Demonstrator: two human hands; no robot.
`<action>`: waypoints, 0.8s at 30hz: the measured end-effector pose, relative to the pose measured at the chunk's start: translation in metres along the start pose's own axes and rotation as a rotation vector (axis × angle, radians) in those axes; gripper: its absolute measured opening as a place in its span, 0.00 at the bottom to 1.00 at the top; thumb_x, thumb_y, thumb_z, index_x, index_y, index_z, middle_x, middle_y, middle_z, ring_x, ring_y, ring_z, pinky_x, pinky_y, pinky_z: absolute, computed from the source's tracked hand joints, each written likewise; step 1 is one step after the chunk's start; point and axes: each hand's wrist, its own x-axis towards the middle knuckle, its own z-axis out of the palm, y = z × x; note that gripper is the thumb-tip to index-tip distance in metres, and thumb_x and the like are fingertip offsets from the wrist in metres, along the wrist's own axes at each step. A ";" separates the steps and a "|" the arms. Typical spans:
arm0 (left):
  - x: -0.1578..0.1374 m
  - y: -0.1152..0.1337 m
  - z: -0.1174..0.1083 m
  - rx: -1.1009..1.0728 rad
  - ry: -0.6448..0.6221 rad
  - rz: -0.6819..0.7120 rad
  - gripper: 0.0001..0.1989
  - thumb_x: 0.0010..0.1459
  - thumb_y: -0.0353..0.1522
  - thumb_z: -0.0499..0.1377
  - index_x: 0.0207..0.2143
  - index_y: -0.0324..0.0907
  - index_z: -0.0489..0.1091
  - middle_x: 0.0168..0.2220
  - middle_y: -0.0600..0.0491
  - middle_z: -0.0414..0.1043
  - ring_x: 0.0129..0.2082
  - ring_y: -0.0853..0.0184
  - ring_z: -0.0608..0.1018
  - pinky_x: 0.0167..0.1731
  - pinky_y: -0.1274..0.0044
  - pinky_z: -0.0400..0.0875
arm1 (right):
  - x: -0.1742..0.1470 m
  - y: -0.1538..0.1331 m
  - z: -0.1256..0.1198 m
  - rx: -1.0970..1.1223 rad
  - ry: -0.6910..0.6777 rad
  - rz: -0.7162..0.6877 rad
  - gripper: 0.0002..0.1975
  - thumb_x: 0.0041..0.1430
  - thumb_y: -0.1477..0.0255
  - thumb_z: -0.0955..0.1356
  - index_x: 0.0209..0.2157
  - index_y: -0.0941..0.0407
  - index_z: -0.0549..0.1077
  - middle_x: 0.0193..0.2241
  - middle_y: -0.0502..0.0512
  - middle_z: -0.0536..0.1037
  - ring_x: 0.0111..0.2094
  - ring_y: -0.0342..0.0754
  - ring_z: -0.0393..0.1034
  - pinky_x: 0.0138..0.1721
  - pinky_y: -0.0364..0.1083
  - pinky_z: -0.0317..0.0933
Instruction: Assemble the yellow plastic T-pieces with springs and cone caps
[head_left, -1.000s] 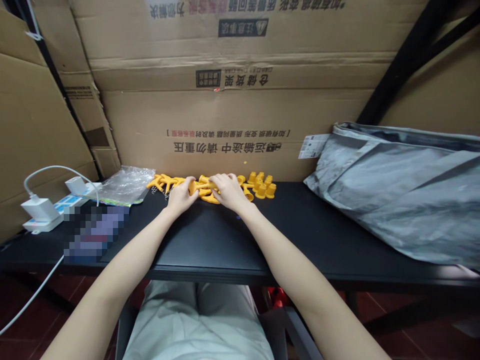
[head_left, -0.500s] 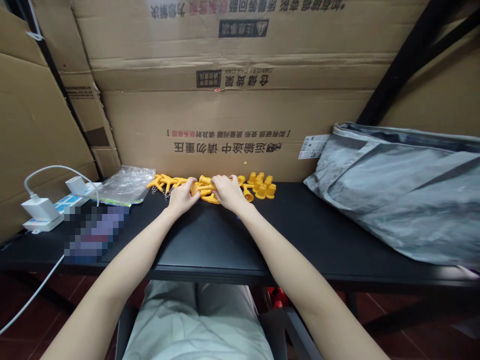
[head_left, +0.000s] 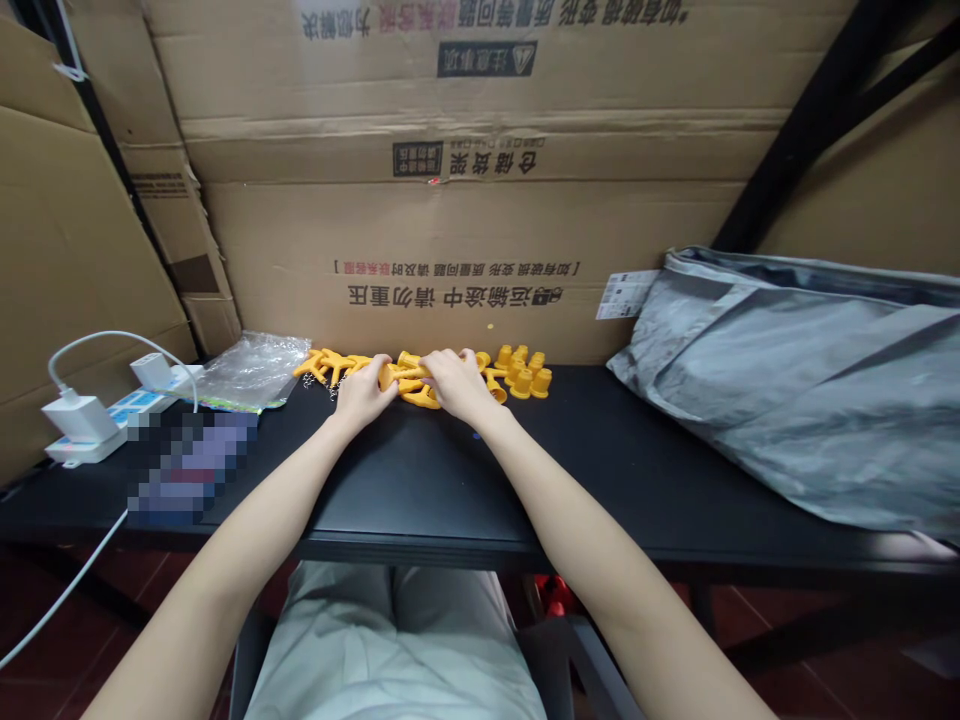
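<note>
My left hand (head_left: 364,393) is closed on the round left end of a yellow plastic piece (head_left: 409,373). My right hand (head_left: 456,382) grips the same piece farther right, and its fingers hide that end. Between the hands the piece looks like a narrow bar, held level just over the table. Loose yellow branched parts (head_left: 330,364) lie beyond my left hand, with small metal-looking chains (head_left: 334,390) beside them. Another curved yellow part (head_left: 421,398) lies below the held piece. Right of my right hand stand several yellow cup-shaped pieces (head_left: 523,376).
A clear plastic bag (head_left: 251,368) lies left of the parts. A power strip (head_left: 94,440) with white chargers and a blurred-out flat object (head_left: 195,465) are at the left. A large grey bag (head_left: 802,390) fills the right. Cardboard (head_left: 450,220) walls the back of the black table (head_left: 420,480).
Both hands keep their hold on the yellow piece. My right hand has shifted very slightly left; the parts around lie as before.
</note>
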 end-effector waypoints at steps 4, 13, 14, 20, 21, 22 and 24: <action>0.000 0.004 -0.001 0.012 -0.005 -0.017 0.18 0.55 0.36 0.59 0.49 0.46 0.67 0.35 0.50 0.78 0.34 0.60 0.79 0.37 0.74 0.69 | 0.001 -0.001 -0.004 -0.037 0.049 0.008 0.13 0.59 0.81 0.62 0.45 0.57 0.70 0.45 0.63 0.75 0.48 0.57 0.64 0.47 0.55 0.49; 0.000 0.002 -0.003 0.028 -0.018 -0.032 0.18 0.54 0.35 0.59 0.49 0.46 0.68 0.37 0.50 0.78 0.37 0.58 0.79 0.38 0.73 0.70 | -0.001 0.002 0.001 0.013 0.003 -0.028 0.13 0.64 0.78 0.60 0.48 0.59 0.69 0.45 0.64 0.76 0.49 0.56 0.65 0.49 0.54 0.48; 0.000 0.002 -0.004 0.041 -0.026 -0.038 0.18 0.55 0.35 0.59 0.49 0.46 0.67 0.37 0.50 0.78 0.37 0.58 0.79 0.38 0.73 0.70 | -0.001 0.002 0.003 0.011 -0.007 -0.032 0.14 0.64 0.78 0.59 0.50 0.59 0.68 0.46 0.64 0.75 0.49 0.56 0.64 0.50 0.54 0.48; 0.000 0.005 -0.007 0.105 -0.076 -0.055 0.20 0.57 0.37 0.56 0.52 0.45 0.65 0.42 0.50 0.78 0.41 0.59 0.79 0.40 0.74 0.69 | -0.001 0.000 0.005 -0.050 -0.008 -0.033 0.17 0.63 0.81 0.58 0.50 0.59 0.68 0.46 0.64 0.75 0.49 0.56 0.63 0.51 0.56 0.48; 0.000 0.005 -0.007 0.106 -0.081 -0.052 0.20 0.57 0.37 0.56 0.52 0.45 0.65 0.42 0.50 0.78 0.41 0.59 0.79 0.40 0.74 0.69 | 0.000 0.000 0.004 -0.058 -0.011 -0.030 0.16 0.63 0.81 0.58 0.49 0.59 0.69 0.46 0.64 0.75 0.49 0.56 0.63 0.51 0.56 0.47; 0.000 0.005 -0.007 0.106 -0.084 -0.048 0.20 0.57 0.37 0.56 0.52 0.45 0.65 0.41 0.49 0.78 0.41 0.59 0.79 0.40 0.74 0.69 | 0.000 0.000 0.003 -0.065 -0.015 -0.026 0.15 0.63 0.82 0.58 0.48 0.59 0.69 0.46 0.64 0.75 0.48 0.56 0.63 0.51 0.56 0.47; 0.000 0.006 -0.007 0.105 -0.085 -0.039 0.20 0.57 0.37 0.56 0.52 0.44 0.66 0.41 0.49 0.78 0.40 0.59 0.79 0.40 0.74 0.69 | 0.000 -0.001 0.001 -0.079 -0.019 -0.016 0.14 0.62 0.82 0.59 0.46 0.59 0.70 0.45 0.63 0.75 0.48 0.56 0.63 0.51 0.56 0.47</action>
